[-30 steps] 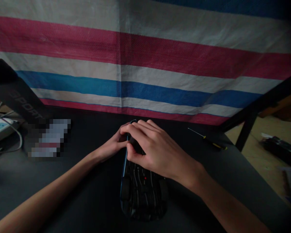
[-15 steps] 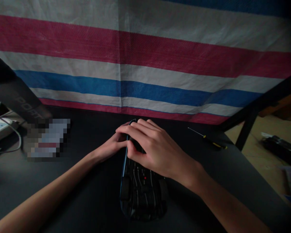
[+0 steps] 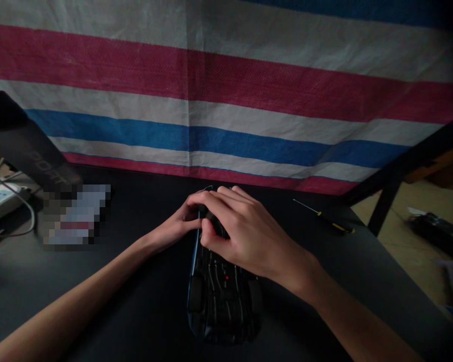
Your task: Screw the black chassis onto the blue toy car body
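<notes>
Toy car: it lies upside down on the dark table [image 3: 136, 306], in the near middle, and the toy car [image 3: 226, 306] shows its black underside, a small red dot [image 3: 227, 277] and a strip of blue body [image 3: 192, 266] down the left edge.
Heading: the long axis runs near to far, its far end a touch to the left; I can't tell nose from tail.
Near wheels: the left wheel [image 3: 197, 294] and the right wheel [image 3: 254, 295] are both in plain sight.
Left hand: the left hand [image 3: 175, 223] is at the car's far left side, thumb and forefinger parted in a half-open curve, the thumb tip against the edge – how firmly its hidden fingers hold, I can't tell.
Right hand: the right hand [image 3: 245, 229] arches over the far part, palm down, fingers bent and thumb tucked in, only a small gap between thumb and forefinger; a dark part of the car shows there – whether it is pinched, I can't make out.
Screwdriver: to the far right on the table, well apart from the hands, the screwdriver [image 3: 324, 216] has a black and yellow handle and its shaft points far left.
Left of the table: a blurred-out pale item [image 3: 81, 216], a dark lettered object [image 3: 41, 156] leaning in, and a white power strip [image 3: 3, 201] with a cable [image 3: 32, 213].
Behind: a sheet [image 3: 226, 85] striped red, blue and white.
Right floor: a dark bundle [image 3: 438, 231].
</notes>
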Available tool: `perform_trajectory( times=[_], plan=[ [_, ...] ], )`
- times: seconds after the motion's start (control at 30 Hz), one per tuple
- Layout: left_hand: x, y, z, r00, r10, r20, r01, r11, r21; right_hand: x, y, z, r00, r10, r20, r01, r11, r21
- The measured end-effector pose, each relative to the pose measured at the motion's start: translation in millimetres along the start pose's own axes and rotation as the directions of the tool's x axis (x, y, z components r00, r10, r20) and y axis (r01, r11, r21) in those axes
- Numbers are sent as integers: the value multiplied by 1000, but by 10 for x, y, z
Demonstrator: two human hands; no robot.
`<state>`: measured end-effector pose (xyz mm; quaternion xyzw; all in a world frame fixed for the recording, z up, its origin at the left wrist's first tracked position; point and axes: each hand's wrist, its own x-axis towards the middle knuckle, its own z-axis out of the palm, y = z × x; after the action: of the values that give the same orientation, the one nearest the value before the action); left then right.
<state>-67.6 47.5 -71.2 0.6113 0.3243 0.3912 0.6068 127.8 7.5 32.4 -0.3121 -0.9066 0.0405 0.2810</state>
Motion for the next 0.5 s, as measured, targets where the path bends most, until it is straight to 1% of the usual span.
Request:
perform_trajectory(
  times=[0.07, 0.2, 0.33, 0.43, 0.5],
  plan=[
    [0, 7, 2, 1000, -21, -17, 21, 1000, -3, -3, -6, 8, 1000, 25, 4, -25, 999, -29],
    [8, -1, -5, 999, -29, -31, 30, 999, 34, 0, -18, 15, 1000, -3, -7, 3, 1000, -16],
    [2, -25, -1, 997, -58, -46, 59, 998, 6, 12, -13, 24, 999, 48, -22, -48, 998, -29],
    [-4, -27, 2, 997, -45, -60, 46, 999, 1, 17, -6, 33, 999, 12, -31, -12, 1000, 10],
    [-3, -13, 3, 998, -34, -50, 35, 999, 11, 16, -5, 35, 999, 13, -31, -12, 1000, 10]
  ],
)
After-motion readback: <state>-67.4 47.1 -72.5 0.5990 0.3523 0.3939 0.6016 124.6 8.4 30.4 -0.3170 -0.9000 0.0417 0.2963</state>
